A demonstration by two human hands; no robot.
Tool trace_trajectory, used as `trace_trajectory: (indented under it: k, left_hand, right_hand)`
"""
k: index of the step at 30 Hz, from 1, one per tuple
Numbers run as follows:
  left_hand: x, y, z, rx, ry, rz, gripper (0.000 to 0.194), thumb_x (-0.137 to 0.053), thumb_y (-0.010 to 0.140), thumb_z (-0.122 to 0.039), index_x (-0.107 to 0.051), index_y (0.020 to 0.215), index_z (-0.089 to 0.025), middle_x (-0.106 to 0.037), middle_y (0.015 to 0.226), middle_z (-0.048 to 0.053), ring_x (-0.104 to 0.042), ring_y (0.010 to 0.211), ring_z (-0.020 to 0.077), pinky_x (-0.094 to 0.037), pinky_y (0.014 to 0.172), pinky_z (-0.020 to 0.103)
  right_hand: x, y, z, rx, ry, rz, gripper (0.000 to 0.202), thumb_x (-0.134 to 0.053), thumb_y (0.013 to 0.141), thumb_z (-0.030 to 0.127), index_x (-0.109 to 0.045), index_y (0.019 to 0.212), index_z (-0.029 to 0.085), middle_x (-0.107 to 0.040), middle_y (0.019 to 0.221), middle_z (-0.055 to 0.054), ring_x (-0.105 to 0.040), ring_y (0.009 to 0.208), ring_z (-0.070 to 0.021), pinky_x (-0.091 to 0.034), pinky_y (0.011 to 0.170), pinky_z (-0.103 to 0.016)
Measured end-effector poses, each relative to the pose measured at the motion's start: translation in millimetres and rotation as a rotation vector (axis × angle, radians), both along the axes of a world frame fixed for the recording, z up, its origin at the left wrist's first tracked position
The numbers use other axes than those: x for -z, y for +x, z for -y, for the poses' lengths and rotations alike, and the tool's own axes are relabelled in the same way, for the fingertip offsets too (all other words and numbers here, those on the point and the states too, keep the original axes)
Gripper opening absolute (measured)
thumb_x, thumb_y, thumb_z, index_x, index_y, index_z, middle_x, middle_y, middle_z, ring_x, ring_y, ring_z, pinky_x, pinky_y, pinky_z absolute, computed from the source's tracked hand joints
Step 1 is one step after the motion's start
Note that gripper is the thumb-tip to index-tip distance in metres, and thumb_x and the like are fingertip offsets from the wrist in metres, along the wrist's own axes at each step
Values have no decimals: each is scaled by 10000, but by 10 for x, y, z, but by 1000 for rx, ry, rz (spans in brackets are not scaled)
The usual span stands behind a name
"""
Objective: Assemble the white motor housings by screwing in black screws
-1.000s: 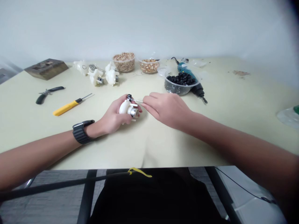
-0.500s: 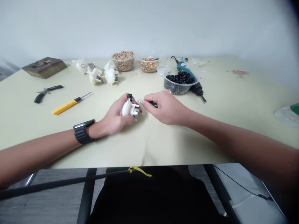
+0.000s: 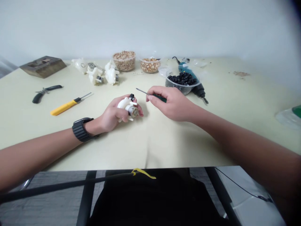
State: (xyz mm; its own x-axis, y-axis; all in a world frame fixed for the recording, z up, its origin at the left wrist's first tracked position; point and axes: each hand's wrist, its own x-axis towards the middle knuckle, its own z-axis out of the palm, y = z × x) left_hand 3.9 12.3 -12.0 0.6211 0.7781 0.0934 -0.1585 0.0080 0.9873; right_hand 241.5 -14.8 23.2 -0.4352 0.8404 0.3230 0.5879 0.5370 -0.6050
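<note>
Left hand (image 3: 113, 114): fingers wrapped round white motor unit (image 3: 124, 105), held over near part of tabletop (image 3: 141, 144). Right hand (image 3: 172, 103): fingers grasping green-handled screwdriver (image 3: 160, 97), tip apart from unit.

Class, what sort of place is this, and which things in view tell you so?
Probably a workbench for small assembly or repair: a hand holds a green-handled screwdriver, pliers lie on the table, and tubs of small parts include one of black pieces.

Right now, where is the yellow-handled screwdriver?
In the head view, the yellow-handled screwdriver lies on the table's left side, between the pliers and the watch.
</note>
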Motion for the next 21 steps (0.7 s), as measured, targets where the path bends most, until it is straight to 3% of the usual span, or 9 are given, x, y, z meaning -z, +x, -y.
trace_trajectory:
  k: [2,4,7,13,21]
  left_hand:
    - [-16,3,0,12,-29,11,443,-588,482,-70,-624,911,-173,-777,845,56,-716,793,221,-523,732,325]
    - [-35,6,9,11,-55,17,434,-589,470,-75,-624,892,-168,-777,840,62,-724,793,229,-534,742,335]
    - [-54,4,22,-1,-84,22,436,-584,456,-78,-626,882,-162,-779,840,69,-729,798,234,-544,748,342]
    - [-36,-7,9,1,-114,36,433,-585,463,-80,-651,883,-162,-769,834,69,-725,797,237,-545,730,346]
    - [10,-15,-14,3,-126,86,413,-593,464,-67,-693,851,-169,-747,828,47,-717,779,230,-552,703,346]
  right_hand:
    - [32,54,4,-5,122,74,169,-561,1028,283,-690,1068,181,-702,944,-24,-531,761,-126,-359,733,-278]
    - [51,92,17,8,161,168,191,-568,1027,309,-689,1111,187,-686,868,-12,-489,684,-123,-329,692,-281]
    - [41,105,44,6,165,274,233,-524,1048,336,-687,1095,176,-656,801,-13,-466,658,-133,-293,659,-289]
    - [31,84,70,-43,200,397,287,-449,1083,332,-687,1089,171,-722,927,-64,-554,755,-168,-277,663,-303]
    - [62,76,77,-37,194,434,309,-433,1089,355,-689,1101,182,-730,913,-57,-548,730,-169,-253,642,-310]
